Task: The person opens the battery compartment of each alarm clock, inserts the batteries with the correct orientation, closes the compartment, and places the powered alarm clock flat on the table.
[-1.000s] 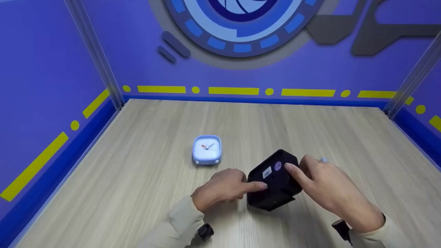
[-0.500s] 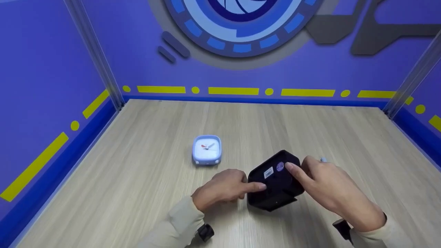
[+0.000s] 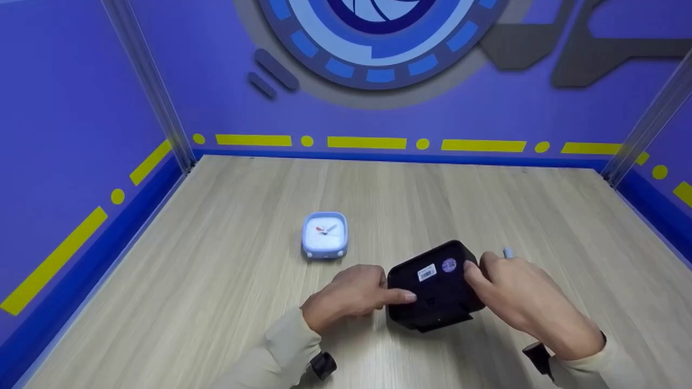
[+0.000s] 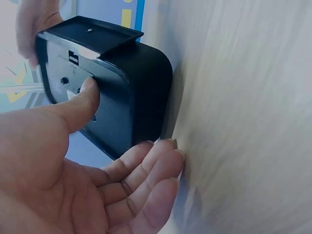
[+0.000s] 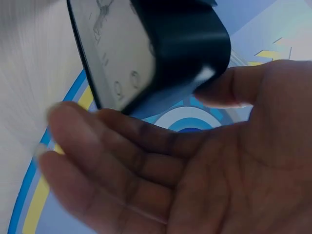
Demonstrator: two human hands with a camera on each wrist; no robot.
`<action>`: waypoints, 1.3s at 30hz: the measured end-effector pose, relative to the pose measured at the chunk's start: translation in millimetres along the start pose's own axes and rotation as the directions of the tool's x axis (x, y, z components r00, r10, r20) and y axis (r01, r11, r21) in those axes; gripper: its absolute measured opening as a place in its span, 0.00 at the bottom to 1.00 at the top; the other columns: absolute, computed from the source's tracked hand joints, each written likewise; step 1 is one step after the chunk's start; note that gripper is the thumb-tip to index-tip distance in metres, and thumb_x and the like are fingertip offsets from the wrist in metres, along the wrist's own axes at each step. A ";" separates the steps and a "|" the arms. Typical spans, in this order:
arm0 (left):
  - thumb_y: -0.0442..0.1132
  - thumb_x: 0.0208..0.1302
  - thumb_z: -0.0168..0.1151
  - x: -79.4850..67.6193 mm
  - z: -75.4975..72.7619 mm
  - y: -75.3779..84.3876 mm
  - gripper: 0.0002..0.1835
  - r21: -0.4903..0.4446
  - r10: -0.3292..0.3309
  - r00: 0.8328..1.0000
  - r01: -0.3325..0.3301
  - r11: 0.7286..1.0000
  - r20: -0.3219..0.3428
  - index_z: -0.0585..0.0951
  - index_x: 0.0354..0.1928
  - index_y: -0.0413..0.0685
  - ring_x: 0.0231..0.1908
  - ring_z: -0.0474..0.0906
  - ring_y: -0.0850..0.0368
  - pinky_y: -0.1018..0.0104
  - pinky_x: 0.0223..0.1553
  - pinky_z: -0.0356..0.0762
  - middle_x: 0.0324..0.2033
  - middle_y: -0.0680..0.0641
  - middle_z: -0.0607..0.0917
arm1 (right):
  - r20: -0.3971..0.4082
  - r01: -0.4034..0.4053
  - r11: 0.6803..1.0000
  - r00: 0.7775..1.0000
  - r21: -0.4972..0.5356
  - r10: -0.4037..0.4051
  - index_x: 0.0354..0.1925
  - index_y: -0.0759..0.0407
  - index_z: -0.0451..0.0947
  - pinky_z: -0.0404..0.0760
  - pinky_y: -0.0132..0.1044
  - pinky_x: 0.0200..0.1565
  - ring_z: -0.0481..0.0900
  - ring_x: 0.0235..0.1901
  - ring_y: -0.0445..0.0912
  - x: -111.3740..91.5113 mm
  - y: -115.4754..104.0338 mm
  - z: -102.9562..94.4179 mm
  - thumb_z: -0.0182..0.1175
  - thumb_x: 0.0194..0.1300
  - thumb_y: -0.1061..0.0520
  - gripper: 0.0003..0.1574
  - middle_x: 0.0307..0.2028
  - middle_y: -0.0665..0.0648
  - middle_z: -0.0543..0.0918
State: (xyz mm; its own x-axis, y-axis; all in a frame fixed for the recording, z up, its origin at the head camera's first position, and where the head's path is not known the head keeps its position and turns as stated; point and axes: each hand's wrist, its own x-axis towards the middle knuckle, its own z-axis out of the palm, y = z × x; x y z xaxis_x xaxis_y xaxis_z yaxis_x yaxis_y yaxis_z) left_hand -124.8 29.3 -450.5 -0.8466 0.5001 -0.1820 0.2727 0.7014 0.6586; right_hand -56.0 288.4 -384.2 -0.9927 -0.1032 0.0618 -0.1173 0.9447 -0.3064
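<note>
Held aslant low over the tabletop (image 3: 243, 243), near side, right of centre: a black clock (image 3: 443, 292), back toward the head camera, with a barcode label (image 3: 426, 273), a round purple sticker (image 3: 449, 265) and a flap (image 4: 92, 35) jutting along the lower edge. Whether touching the wood, impossible to tell. On the left side, left grip (image 3: 354, 290) grasping the casing, thumb pressed across the back. On the right side, right grip (image 3: 521, 289) pinching the edge; numbered dial (image 5: 114, 53) turned away, visible from the right wrist. Farther back and leftward, apart from the left grip, a pale blue clock (image 3: 325, 235) with dial toward the camera. Just past the right grip, mostly blocked by it, a small light blue thing (image 3: 507, 252), too covered to identify. All around, purple-blue walls (image 3: 211, 70) with yellow dashes, and metal posts (image 3: 146, 75) at the back corners.
</note>
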 end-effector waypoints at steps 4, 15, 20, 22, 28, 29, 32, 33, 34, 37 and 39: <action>0.68 0.62 0.72 0.2 -0.6 -1.7 0.32 -0.008 -0.006 1.000 0.006 1.000 -0.021 0.78 0.16 0.51 0.11 0.68 0.62 0.66 0.16 0.64 0.10 0.58 0.74 | 0.016 -0.011 1.000 1.000 0.003 0.011 0.32 0.57 0.75 0.76 0.57 0.37 0.81 0.33 0.56 3.5 2.0 3.7 0.46 0.85 0.41 0.29 0.25 0.54 0.75; 0.67 0.60 0.74 -0.6 1.0 -2.2 0.30 -0.082 -0.048 0.999 0.046 0.996 -0.026 0.79 0.16 0.51 0.11 0.68 0.62 0.66 0.14 0.64 0.09 0.57 0.73 | 0.025 -0.005 1.000 1.000 -0.004 0.005 0.32 0.61 0.78 0.76 0.55 0.33 0.74 0.25 0.51 7.4 5.0 13.2 0.49 0.83 0.46 0.26 0.23 0.54 0.75; 0.67 0.60 0.75 -0.5 1.5 -2.6 0.30 -0.090 -0.049 0.998 0.046 0.995 -0.027 0.82 0.17 0.50 0.12 0.68 0.62 0.66 0.15 0.64 0.10 0.57 0.76 | 0.011 0.006 1.000 1.000 -0.012 -0.005 0.32 0.63 0.77 0.76 0.55 0.33 0.73 0.24 0.51 9.3 6.0 17.1 0.51 0.82 0.45 0.26 0.22 0.54 0.74; 0.67 0.60 0.74 0.2 1.5 -2.5 0.31 -0.085 -0.047 0.999 0.044 0.995 -0.026 0.83 0.17 0.49 0.13 0.69 0.62 0.66 0.16 0.64 0.11 0.57 0.77 | 0.006 0.006 1.000 1.000 -0.016 -0.005 0.31 0.63 0.76 0.76 0.56 0.33 0.73 0.23 0.51 9.8 6.6 18.2 0.52 0.81 0.45 0.26 0.22 0.54 0.73; 0.65 0.62 0.74 0.6 0.2 -2.4 0.31 -0.075 -0.031 0.999 0.029 0.997 -0.027 0.85 0.17 0.46 0.12 0.72 0.62 0.67 0.17 0.65 0.11 0.54 0.81 | -0.003 0.000 1.000 1.000 -0.011 0.000 0.28 0.61 0.75 0.76 0.56 0.34 0.72 0.22 0.50 12.2 9.0 23.1 0.49 0.82 0.49 0.25 0.20 0.53 0.72; 0.64 0.62 0.74 0.2 -0.2 -2.4 0.31 -0.073 -0.027 0.999 0.025 0.997 -0.026 0.85 0.17 0.46 0.11 0.72 0.62 0.67 0.17 0.65 0.12 0.52 0.82 | 0.001 0.000 1.000 1.000 -0.009 0.000 0.28 0.60 0.75 0.76 0.56 0.33 0.72 0.22 0.50 12.8 9.7 24.1 0.48 0.82 0.49 0.25 0.20 0.53 0.72; 0.62 0.64 0.74 -0.4 -0.7 -2.5 0.30 -0.068 -0.016 1.000 0.015 0.998 -0.020 0.85 0.17 0.45 0.12 0.75 0.61 0.68 0.18 0.66 0.13 0.50 0.84 | 0.009 -0.002 1.000 1.000 0.002 0.002 0.26 0.58 0.74 0.75 0.53 0.32 0.70 0.21 0.49 14.7 12.6 27.4 0.47 0.82 0.52 0.25 0.20 0.53 0.71; 0.62 0.64 0.74 -0.2 -0.7 -2.6 0.30 -0.070 -0.015 1.000 0.014 0.997 -0.018 0.85 0.17 0.45 0.12 0.76 0.61 0.69 0.19 0.66 0.14 0.50 0.85 | 0.010 0.001 1.000 1.000 0.003 -0.001 0.26 0.58 0.73 0.74 0.52 0.32 0.70 0.22 0.49 15.3 13.7 28.6 0.46 0.81 0.52 0.24 0.21 0.53 0.70; 0.62 0.65 0.74 -0.2 -0.5 -2.6 0.30 -0.066 -0.012 1.000 0.011 0.998 -0.019 0.85 0.17 0.45 0.12 0.76 0.61 0.69 0.19 0.66 0.14 0.50 0.85 | 0.007 0.025 1.000 1.000 -0.009 -0.025 0.25 0.57 0.72 0.74 0.51 0.31 0.69 0.22 0.48 15.6 15.3 30.0 0.47 0.81 0.54 0.23 0.21 0.52 0.70; 0.61 0.65 0.74 -0.2 0.2 -2.5 0.29 -0.068 -0.010 1.000 0.008 0.998 -0.021 0.85 0.17 0.45 0.12 0.78 0.59 0.69 0.19 0.67 0.14 0.50 0.85 | 0.000 0.163 0.982 0.986 -0.096 -0.164 0.24 0.55 0.68 0.72 0.49 0.25 0.67 0.21 0.47 14.9 20.8 34.2 0.50 0.76 0.62 0.19 0.21 0.50 0.67; 0.61 0.65 0.74 -0.2 0.9 -2.6 0.29 -0.075 -0.013 1.000 0.011 0.997 -0.024 0.85 0.17 0.44 0.12 0.78 0.59 0.69 0.19 0.67 0.13 0.49 0.85 | -0.007 0.224 0.966 0.974 -0.132 -0.227 0.23 0.53 0.65 0.70 0.46 0.22 0.65 0.20 0.46 14.2 23.6 37.2 0.52 0.73 0.66 0.20 0.21 0.48 0.64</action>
State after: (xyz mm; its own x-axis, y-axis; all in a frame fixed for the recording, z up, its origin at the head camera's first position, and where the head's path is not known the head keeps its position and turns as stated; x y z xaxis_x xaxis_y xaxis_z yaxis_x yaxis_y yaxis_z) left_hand -124.9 27.8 -452.8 -0.8606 0.4790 -0.1729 0.2285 0.6667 0.7095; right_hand -73.8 297.6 -425.9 -0.9399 -0.3127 0.1369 -0.3323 0.9300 -0.1569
